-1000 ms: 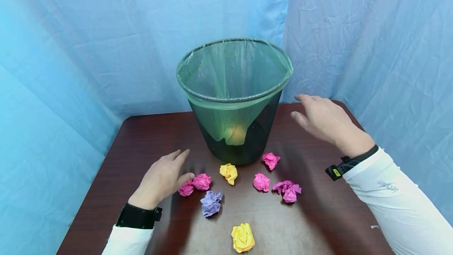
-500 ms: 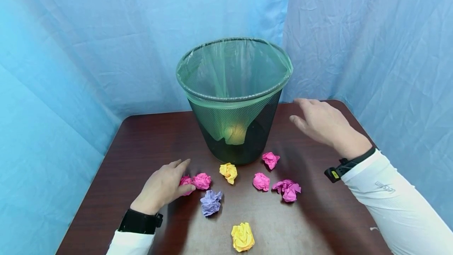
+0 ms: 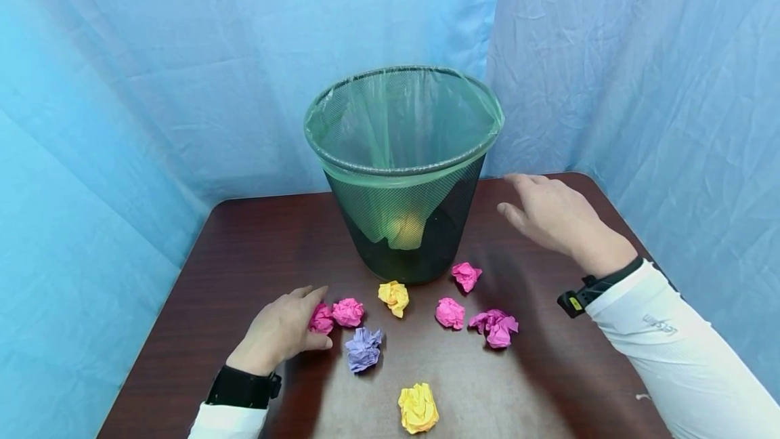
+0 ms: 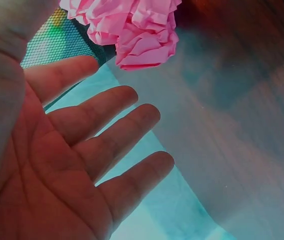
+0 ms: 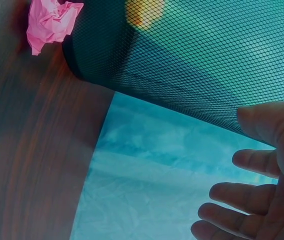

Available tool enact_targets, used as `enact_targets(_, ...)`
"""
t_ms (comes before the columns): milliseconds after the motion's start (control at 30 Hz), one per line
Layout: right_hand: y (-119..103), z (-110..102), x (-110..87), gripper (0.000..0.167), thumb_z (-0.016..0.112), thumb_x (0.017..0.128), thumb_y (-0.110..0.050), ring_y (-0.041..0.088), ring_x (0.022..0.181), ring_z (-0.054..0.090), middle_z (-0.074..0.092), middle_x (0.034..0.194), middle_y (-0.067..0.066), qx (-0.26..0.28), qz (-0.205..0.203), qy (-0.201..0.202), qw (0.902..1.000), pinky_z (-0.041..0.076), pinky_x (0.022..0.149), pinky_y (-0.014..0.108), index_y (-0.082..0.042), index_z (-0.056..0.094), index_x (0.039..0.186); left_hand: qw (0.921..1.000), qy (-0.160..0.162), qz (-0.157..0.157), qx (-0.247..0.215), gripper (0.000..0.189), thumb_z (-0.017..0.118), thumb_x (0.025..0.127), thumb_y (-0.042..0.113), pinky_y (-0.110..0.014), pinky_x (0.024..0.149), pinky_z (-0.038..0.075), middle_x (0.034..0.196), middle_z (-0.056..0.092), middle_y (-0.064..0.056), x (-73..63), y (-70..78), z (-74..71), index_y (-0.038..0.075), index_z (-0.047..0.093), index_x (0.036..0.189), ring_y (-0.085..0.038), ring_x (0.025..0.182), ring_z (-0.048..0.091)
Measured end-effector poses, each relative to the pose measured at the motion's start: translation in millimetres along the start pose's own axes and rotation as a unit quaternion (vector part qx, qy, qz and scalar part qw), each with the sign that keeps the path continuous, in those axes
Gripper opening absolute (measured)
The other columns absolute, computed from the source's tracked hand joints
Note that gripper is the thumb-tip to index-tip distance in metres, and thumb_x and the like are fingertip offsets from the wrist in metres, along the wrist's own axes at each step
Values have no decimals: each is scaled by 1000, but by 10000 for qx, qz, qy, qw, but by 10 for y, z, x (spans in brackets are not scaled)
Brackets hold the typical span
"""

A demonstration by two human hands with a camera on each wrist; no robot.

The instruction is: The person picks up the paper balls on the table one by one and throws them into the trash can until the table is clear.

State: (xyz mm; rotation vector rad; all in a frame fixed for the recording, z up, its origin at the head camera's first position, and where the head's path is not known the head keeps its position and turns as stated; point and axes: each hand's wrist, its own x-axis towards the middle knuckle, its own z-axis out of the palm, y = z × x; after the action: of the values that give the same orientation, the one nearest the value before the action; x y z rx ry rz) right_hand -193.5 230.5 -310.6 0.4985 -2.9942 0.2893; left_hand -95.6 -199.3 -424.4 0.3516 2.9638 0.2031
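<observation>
My left hand (image 3: 282, 328) is lowered around the leftmost pink paper ball (image 3: 321, 319), thumb and fingers spread apart. In the left wrist view the fingers of this hand (image 4: 117, 125) look straight, with crumpled pink paper (image 4: 144, 37) just beyond them. Another pink ball (image 3: 348, 312) lies right beside the first, and a purple ball (image 3: 363, 349) sits nearer the front. Right of the mesh bin (image 3: 420, 249), my right hand (image 3: 551, 215) hovers with its fingers extended, holding nothing. A green bag (image 3: 396, 178) lines the bin, and something yellow shows through its mesh.
On the dark wooden table (image 3: 244, 242) lie a yellow ball (image 3: 393, 298) before the bin, another yellow ball (image 3: 418, 408) at the front, pink balls (image 3: 450, 314) (image 3: 466, 276) and a magenta ball (image 3: 495, 328) on the right. Blue curtains (image 3: 244, 73) surround the table.
My left hand has come down toward the leftmost pink ball, its fingertips moving lower and nearer the front. The right hand has dropped slightly. The paper balls and the bin stay put.
</observation>
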Motion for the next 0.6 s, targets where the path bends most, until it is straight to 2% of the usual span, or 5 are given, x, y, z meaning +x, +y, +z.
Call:
enact_targets(233, -5, 9, 2, 61, 63, 102, -34, 48, 130, 58, 58, 145, 29, -34, -65, 29, 10000, 48, 105, 65, 3, 49, 149, 9999, -134, 15, -101, 87, 95, 73, 39, -56, 106, 53, 143, 62, -18, -28, 3, 59, 7, 60, 145, -38, 130, 61)
enact_targets(600, -3, 35, 7, 61, 63, 103, -34, 47, 132, 57, 57, 146, 28, 11, -68, 9, 10000, 47, 107, 65, 2, 49, 150, 9995, 136, 268, -77, 78, 93, 76, 35, -51, 104, 55, 133, 69, -13, -21, -32, 145, 8, 62, 142, -30, 122, 66)
